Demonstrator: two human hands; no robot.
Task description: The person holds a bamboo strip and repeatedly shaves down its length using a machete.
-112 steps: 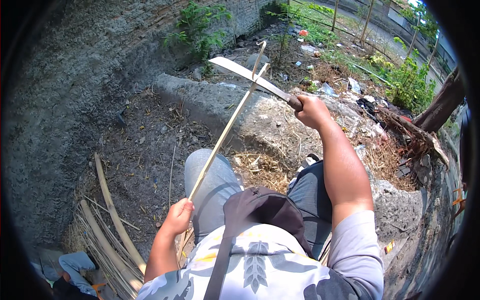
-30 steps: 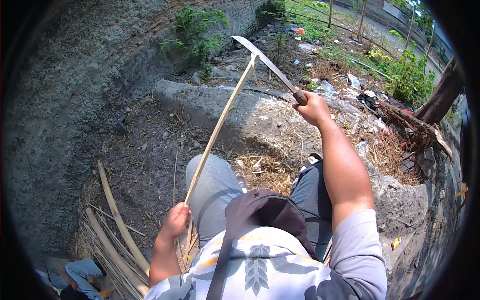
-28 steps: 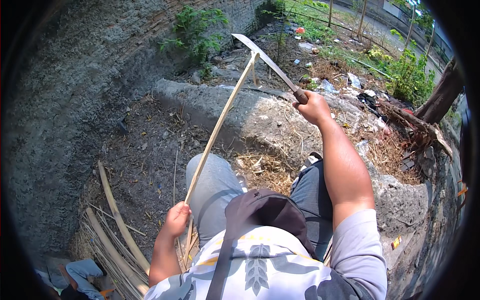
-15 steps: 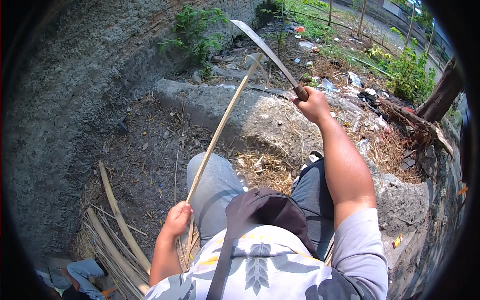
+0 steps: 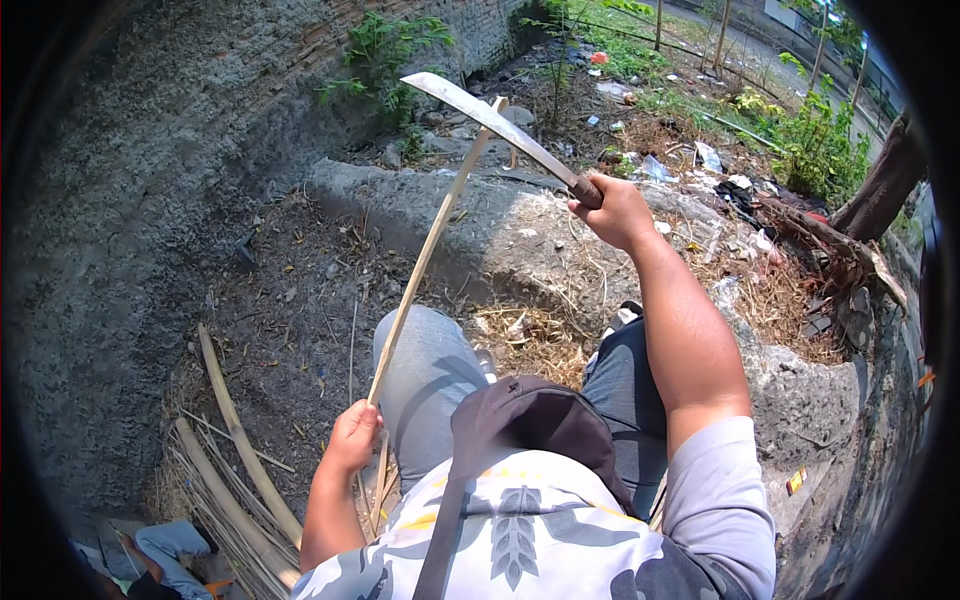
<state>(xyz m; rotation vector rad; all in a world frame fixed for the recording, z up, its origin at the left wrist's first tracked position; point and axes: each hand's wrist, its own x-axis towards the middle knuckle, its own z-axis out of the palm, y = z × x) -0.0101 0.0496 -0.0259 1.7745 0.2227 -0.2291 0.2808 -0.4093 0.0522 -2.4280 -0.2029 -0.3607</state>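
A long, narrow, pale tan strip of split bamboo or wood [image 5: 430, 245] slants upward, its far end raised over a low, rough, grey concrete ledge [image 5: 385, 200] and its lower part on the ledge's near side. The left hand [image 5: 355, 435], on that near side, is clamped around the strip's lower part, thumb uppermost. A large knife with a long silvery metal blade and a brown handle [image 5: 450, 97] crosses the strip close to its far end, above the ledge in view; whether the edge bites in, I cannot tell. The right hand [image 5: 617, 213], over the ledge, is wrapped around the handle. The two hands are well apart.

On the ledge's near side are the wearer's faded blue-grey denim knee [image 5: 425, 350] and a dark fabric bag with a shoulder strap [image 5: 540, 425]. Farther left on that side lie two thick, curved, tan poles [image 5: 240, 430] beside a bundle of thin, pale sticks [image 5: 215, 505]; beyond these, another person's light-blue trouser leg [image 5: 170, 550] shows. A rough grey wall [image 5: 130, 200] rises left of the ledge. A brown tree trunk [image 5: 870, 205] leans past its right, and crumpled pale plastic litter [image 5: 655, 168] lies beyond it.
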